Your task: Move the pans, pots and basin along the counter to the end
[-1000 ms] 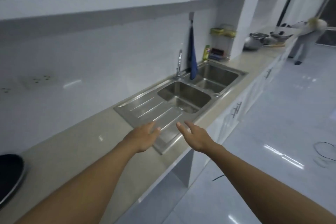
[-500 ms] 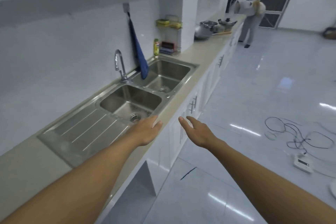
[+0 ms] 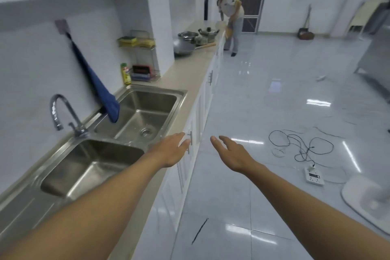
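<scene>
The front edge of the counter (image 3: 185, 69) is an open lane from the sink (image 3: 152, 99) up to the pots (image 3: 202, 37). The wall side's crowded though: faucet (image 3: 72, 115), blue towel (image 3: 95, 84) hanging into the far bowl, bottle (image 3: 126, 73) and wire rack (image 3: 153, 48). Another person (image 3: 231, 12) stands at the far end, right beside the pots.

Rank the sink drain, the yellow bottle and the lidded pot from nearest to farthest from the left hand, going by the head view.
1. sink drain, in the basin just left of the left hand.
2. yellow bottle, by the wall beyond the sink.
3. lidded pot, at the far end of the counter.
</scene>
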Available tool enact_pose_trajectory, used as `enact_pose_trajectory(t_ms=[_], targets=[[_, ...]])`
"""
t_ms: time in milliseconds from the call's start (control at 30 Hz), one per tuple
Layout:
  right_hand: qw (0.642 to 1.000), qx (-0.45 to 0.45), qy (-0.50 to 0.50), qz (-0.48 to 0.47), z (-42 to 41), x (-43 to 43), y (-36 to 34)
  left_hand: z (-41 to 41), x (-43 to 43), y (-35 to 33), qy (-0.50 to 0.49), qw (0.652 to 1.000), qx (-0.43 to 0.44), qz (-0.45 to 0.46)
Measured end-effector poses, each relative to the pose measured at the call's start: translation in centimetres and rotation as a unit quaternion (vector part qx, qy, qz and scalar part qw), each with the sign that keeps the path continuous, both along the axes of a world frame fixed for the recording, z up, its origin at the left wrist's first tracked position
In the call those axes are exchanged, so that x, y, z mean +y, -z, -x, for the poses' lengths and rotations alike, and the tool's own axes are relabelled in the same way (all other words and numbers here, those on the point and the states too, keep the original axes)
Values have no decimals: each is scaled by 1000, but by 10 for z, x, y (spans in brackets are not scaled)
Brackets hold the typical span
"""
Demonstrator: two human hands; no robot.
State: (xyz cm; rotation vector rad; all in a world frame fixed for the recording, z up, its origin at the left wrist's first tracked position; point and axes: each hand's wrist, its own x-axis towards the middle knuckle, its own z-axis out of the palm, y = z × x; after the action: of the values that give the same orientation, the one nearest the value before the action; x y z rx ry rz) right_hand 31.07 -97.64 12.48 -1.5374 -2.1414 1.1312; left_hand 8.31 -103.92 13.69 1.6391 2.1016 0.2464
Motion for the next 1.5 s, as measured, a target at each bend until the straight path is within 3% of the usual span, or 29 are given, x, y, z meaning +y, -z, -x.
enact_pose_trajectory(t_ms=[300,800,1500], targets=[[998,16,56,11,-11,114,6,-6,134,5,45,999,-19,6],[998,31,31,33,-62,365,12,-61,361,13,12,999,-42,14],[995,21,99,19,-15,648,12,-4,686,7,66,994,-88,14]])
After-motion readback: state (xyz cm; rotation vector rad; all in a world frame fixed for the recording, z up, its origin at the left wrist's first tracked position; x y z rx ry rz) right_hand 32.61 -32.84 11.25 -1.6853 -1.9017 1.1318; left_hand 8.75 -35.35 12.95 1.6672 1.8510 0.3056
